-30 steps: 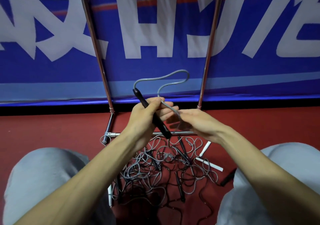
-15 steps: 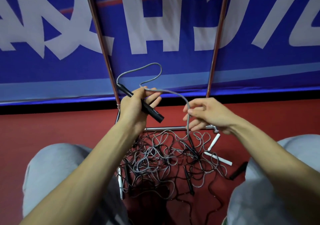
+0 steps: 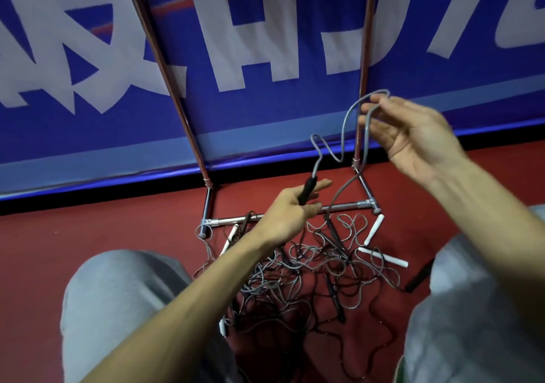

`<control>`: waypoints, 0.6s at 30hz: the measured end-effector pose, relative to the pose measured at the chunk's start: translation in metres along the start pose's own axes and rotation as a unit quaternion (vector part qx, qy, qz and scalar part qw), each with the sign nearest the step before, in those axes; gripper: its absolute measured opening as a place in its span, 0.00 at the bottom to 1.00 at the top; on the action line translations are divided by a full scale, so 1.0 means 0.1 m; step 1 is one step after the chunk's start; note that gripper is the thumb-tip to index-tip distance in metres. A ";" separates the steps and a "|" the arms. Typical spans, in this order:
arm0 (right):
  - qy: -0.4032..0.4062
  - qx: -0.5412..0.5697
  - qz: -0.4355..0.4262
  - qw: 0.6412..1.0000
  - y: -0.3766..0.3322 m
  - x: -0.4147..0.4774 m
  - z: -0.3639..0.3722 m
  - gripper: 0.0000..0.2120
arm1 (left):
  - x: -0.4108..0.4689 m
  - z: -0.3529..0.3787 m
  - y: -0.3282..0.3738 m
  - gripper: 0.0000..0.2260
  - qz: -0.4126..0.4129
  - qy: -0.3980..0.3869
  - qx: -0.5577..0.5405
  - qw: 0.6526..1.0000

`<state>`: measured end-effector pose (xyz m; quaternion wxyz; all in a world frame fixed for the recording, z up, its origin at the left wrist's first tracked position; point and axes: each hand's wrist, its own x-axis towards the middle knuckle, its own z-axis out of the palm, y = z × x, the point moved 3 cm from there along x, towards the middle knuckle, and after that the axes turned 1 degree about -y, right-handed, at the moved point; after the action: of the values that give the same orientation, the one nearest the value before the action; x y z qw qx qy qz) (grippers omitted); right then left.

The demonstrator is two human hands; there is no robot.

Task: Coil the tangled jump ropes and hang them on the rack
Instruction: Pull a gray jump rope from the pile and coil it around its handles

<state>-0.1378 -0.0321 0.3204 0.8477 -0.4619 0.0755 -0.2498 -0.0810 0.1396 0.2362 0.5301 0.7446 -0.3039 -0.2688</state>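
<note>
A tangle of grey and black jump ropes [image 3: 298, 276] with black and white handles lies on the red floor between my knees. My left hand [image 3: 290, 211] grips the black handle [image 3: 308, 189] of a grey rope [image 3: 345, 126]. That rope loops up to my right hand [image 3: 413, 135], which pinches it high at the right and lifts it; from there it drops back into the pile. The metal rack [image 3: 339, 205] stands behind the pile, its base bar on the floor and two slanted poles rising out of view.
A blue banner with large white letters [image 3: 250, 43] covers the wall behind the rack. My grey-clad knees [image 3: 118, 294] flank the pile. Loose white handles [image 3: 383, 257] and a black handle [image 3: 418, 275] lie at the right of the tangle.
My right hand has risen up and to the right, drawing the grey rope out longer. My left hand has shifted right and lower with the black handle. The camera view has tilted.
</note>
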 end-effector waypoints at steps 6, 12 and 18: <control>0.013 0.043 0.040 0.998 0.17 0.05 -0.04 0.06 | 0.08 0.15 -0.08 0.19 -0.003 -0.027 0.011 1.000; 0.072 0.006 0.063 0.995 0.32 0.08 -0.13 0.04 | -0.04 0.13 -0.04 0.04 -0.013 -0.053 -0.039 0.998; -0.002 -0.283 0.128 0.950 0.57 -0.03 -0.10 0.08 | -0.11 -0.17 0.20 0.05 0.018 0.031 -0.213 0.976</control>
<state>-0.1242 -0.0120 0.2683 0.7070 -0.6700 0.2000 -0.1062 -0.0795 0.1530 0.2612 0.6905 0.6170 -0.2361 -0.2945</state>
